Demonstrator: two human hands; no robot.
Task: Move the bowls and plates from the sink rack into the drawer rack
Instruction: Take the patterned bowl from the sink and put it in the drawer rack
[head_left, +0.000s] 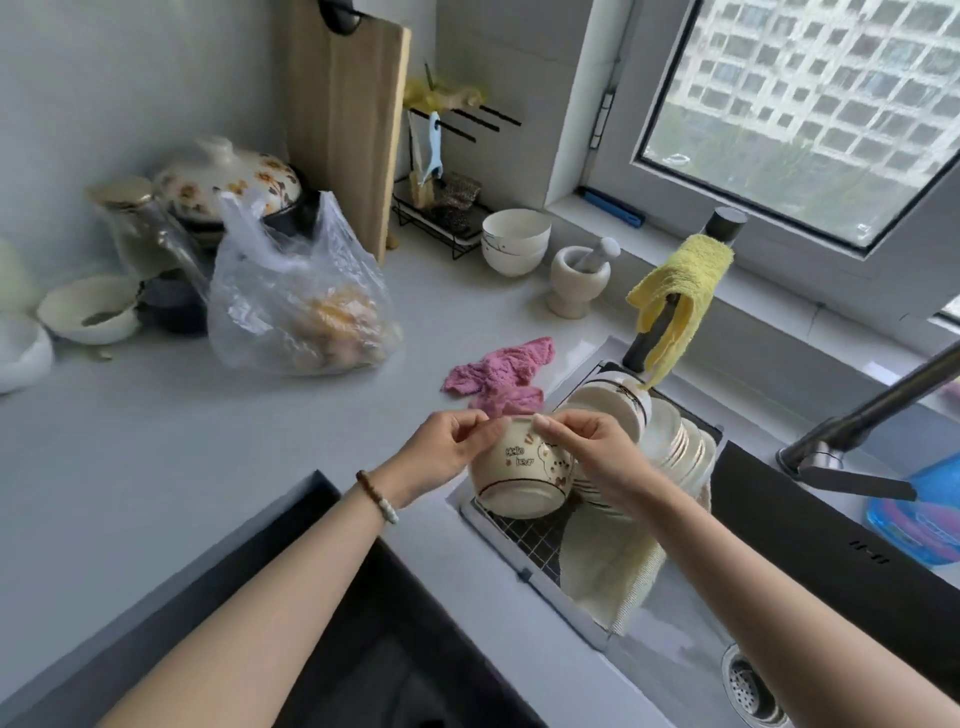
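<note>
- Both hands on one cream bowl (522, 470), printed "Hello bear" with a dark line near its base; bowl tipped on its side, held above the near end of the sink rack (524, 540).
- Left hand (449, 449): fingers pinched on the bowl's upper left rim; beaded bracelet (376, 496) on the wrist.
- Right hand (592, 441): thumb and fingers closed on the upper right rim, wrist crossing over the stacked dishes.
- Behind the held bowl, more bowls (608, 410) and a row of gold-rimmed plates (680, 444) stand on edge in the rack, leaning toward the window.
- A pale yellow cloth (608, 566) hangs over the rack's near right corner into the sink.
- Pink rag (498, 376) lies crumpled on the grey countertop (156, 447), just left of the rack's far end.
- Yellow towel (680, 286) draped over a dark faucet handle beyond the rack.
- Further back on the counter: two stacked white bowls (514, 241), a stone mortar and pestle (579, 278), a clear plastic bag (296, 306) with food inside.
- Dark opening (395, 649) below the counter edge between the forearms; contents cannot be made out.
</note>
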